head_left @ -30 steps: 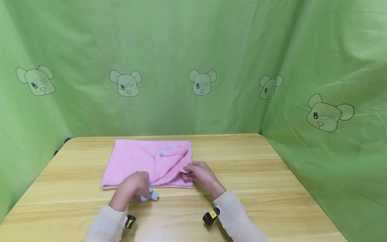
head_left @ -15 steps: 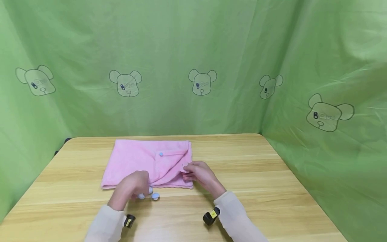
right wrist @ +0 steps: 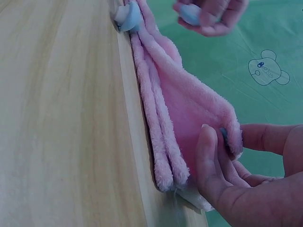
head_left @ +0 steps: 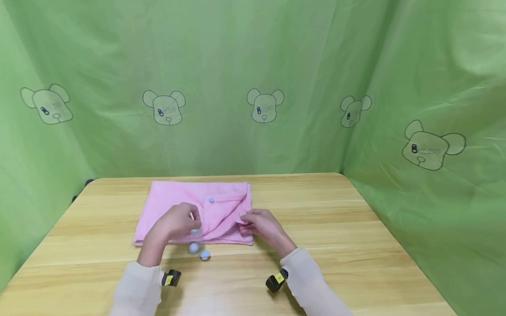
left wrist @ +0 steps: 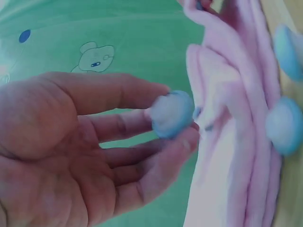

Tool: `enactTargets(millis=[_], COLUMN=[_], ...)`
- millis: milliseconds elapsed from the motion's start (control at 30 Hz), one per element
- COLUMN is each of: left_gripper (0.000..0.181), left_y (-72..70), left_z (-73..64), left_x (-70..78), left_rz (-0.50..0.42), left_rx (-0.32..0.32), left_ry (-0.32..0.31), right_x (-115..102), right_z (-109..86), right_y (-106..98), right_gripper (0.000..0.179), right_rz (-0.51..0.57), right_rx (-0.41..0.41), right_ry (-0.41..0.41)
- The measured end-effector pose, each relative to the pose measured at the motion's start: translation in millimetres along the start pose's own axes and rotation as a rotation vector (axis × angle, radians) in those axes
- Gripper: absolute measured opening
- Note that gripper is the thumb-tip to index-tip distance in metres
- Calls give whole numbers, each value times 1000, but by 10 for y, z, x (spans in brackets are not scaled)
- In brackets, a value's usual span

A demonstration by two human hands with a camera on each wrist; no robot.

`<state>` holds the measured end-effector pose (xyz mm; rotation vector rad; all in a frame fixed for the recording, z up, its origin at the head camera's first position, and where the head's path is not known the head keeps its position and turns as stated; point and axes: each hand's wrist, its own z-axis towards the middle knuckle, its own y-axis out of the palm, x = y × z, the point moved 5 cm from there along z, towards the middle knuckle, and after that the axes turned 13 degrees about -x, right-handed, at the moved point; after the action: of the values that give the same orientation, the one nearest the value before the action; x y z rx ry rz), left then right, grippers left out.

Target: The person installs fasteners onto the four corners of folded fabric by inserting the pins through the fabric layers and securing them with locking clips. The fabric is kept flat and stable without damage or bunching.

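A folded pink plush cloth point(head_left: 170, 197) lies on the table, its right part turned back in a fold. Above its front edge, my left hand point(head_left: 179, 221) pinches a small blue-and-white mushroom-shaped fastener point(left wrist: 173, 116) between thumb and fingertips. My right hand point(head_left: 262, 226) holds the lifted corner of the cloth at the right; in the right wrist view a blue piece point(right wrist: 224, 135) shows between the fingers and the fabric. Another blue fastener point(head_left: 211, 200) sits on the folded-back flap. Two more, a round fastener point(head_left: 193, 247) and a fastener with its stem showing point(head_left: 204, 255), lie before the cloth.
The wooden table point(head_left: 316, 210) extends around the cloth. Green curtains point(head_left: 213, 131) with printed bear heads stand behind it and at both sides. A black wrist camera hangs from each light sleeve point(head_left: 138, 285).
My left hand has come up from the pieces at the cloth's front edge with one fastener in its fingers, leaving two on the table. The right hand keeps its hold on the corner.
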<state>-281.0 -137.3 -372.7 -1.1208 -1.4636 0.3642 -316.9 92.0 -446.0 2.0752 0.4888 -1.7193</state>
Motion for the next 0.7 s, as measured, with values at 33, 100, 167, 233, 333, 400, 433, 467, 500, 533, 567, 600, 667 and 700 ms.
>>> enactTargets(millis=[33,100,167,233,333,400,433,467,500,533,567,600,667,700], left_gripper=[5,8,10,11,14,16,17,17,18,18,19,19,17,16], left_y=[-5,-1,17,42,96,129,143,160,172,184,197,210,237,251], left_z=[24,80,144,214,319,383,407,431,453,471,485,498,528,542], left_x=[16,46,76,99,131,153,168,179,191,205,214,223,231,232], left_rz=[-25,-90,-151,-211,-304,-342,-357,-376,-387,-395,-404,-407,-426,-435], left_rx=[8,15,21,31,39,55,65,76,89,104,118,133,153,159], left_ry=[11,30,45,58,52,41,37,31,31,36,38,46,56,62], right_x=[-1,-2,-4,-5,-6,-3,-5,-5,-4,-4,-3,-1,0,2], right_z=[-2,-3,-6,-3,2,5,3,2,2,0,-2,-2,-3,-2], right_y=[2,4,7,4,1,-2,-1,-2,-2,-2,-2,-4,-6,-6], right_gripper=[25,24,23,22,22,23,24,25,26,27,28,28,28,27], right_rz=[1,1,0,-4,-2,1,6,9,10,12,11,10,10,7], right_rx=[1,5,8,10,11,12,13,13,14,14,14,15,17,16], right_ry=[2,5,8,5,2,3,7,9,10,13,13,14,16,16])
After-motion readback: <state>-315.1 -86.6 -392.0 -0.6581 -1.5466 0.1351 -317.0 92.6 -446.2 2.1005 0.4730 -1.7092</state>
